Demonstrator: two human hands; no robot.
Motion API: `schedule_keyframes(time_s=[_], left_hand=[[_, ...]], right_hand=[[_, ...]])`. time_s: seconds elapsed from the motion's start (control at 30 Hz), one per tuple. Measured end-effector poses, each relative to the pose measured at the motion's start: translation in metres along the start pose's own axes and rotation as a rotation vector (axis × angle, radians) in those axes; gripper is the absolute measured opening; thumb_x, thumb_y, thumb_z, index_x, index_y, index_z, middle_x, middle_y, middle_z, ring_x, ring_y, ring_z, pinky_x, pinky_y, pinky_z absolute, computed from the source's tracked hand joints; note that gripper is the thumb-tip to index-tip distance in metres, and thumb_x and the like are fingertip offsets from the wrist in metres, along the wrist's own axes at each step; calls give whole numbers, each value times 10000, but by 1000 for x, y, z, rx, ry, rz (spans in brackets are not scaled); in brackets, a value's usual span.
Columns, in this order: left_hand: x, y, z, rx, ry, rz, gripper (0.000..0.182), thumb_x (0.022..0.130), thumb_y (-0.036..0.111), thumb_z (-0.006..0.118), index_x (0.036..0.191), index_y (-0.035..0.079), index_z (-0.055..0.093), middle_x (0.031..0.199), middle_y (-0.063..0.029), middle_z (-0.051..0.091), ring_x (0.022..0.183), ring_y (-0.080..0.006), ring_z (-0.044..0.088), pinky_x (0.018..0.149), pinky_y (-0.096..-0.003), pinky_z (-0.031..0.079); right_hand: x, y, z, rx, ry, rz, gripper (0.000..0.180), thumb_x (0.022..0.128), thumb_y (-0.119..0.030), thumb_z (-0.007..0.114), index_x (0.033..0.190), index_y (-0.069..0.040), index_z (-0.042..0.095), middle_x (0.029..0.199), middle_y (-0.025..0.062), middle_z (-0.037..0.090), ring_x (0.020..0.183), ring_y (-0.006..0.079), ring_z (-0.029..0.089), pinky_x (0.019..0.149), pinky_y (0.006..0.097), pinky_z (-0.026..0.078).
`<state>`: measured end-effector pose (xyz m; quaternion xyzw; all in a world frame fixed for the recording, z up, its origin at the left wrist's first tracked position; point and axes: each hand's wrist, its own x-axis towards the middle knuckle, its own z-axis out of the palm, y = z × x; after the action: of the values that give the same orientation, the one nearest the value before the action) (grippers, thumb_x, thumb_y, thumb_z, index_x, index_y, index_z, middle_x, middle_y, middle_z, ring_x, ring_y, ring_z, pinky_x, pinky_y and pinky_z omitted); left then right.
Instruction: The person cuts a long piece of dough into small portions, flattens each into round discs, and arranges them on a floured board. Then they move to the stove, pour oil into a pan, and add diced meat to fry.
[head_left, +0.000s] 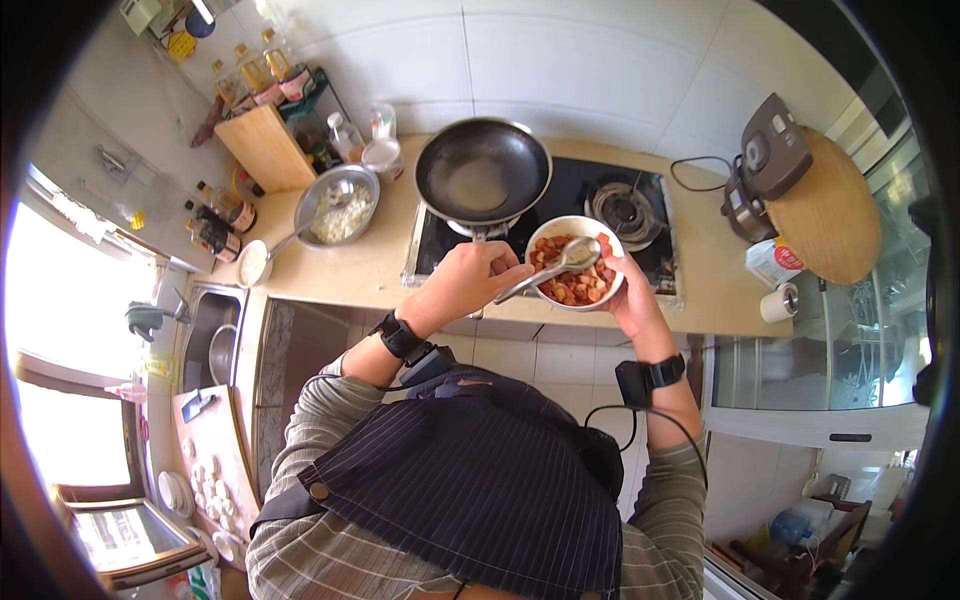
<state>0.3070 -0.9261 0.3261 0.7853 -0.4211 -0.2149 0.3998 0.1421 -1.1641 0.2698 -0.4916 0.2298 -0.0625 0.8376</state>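
Note:
My right hand (632, 294) holds a white bowl (535, 247) of diced reddish meat (574, 283) by its right side. A metal spoon (581, 253) lies across the bowl, its handle sticking out over the left rim. My left hand (480, 276) is just left of the bowl, fingers curled by the spoon handle; whether they touch it is unclear. Behind the hands, a dark wok (450, 161) with a little liquid in its bottom stands on the left burner of the black gas hob (559, 184). The wok's handle is partly hidden behind my left hand.
To the left are a metal bowl (307, 196) of chopped white food with a spoon, a small white bowl (255, 276), sauce bottles (217, 238) and a wooden board (264, 150). On the right stand a dark appliance (750, 202), a round wooden board (832, 217) and a paper roll (778, 304).

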Motion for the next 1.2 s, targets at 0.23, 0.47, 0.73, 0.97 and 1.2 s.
schedule_keyframes(time_s=[0.23,0.47,0.73,0.97,1.2], left_hand=[[-32,-46,-9,-217,-165,-401,536,995,512,691,847,3,775,663,-35,705,543,-83,659,411,-240,457],[-49,-79,-36,-314,-253,-480,474,1013,422,691,837,-10,776,637,-46,696,535,-95,662,419,-237,450],[-27,-114,-83,-77,-43,-218,311,1007,289,695,961,0,800,610,-56,647,508,-126,584,516,-313,475],[-3,-129,-113,129,-37,74,256,960,264,729,1017,23,794,657,-145,667,535,-248,583,561,-382,471],[16,-156,-120,300,241,300,188,927,188,712,828,29,729,635,-134,638,547,-313,617,535,-408,480]], right_hand=[[34,27,47,-167,-103,125,336,928,-350,615,1106,-83,517,1101,102,615,986,251,726,700,441,685],[63,44,87,-156,-106,152,343,918,-331,637,1099,-72,503,1094,110,598,1022,247,699,736,462,683],[89,41,124,-224,-21,88,335,950,-290,646,1166,-74,511,1108,94,604,1029,227,697,752,441,676],[113,32,145,-219,37,25,388,948,-295,609,1252,-74,513,1159,121,620,1035,261,716,733,453,687],[139,29,150,-258,81,-2,510,980,-343,567,1417,-91,493,1339,135,607,1174,290,689,739,462,690]])
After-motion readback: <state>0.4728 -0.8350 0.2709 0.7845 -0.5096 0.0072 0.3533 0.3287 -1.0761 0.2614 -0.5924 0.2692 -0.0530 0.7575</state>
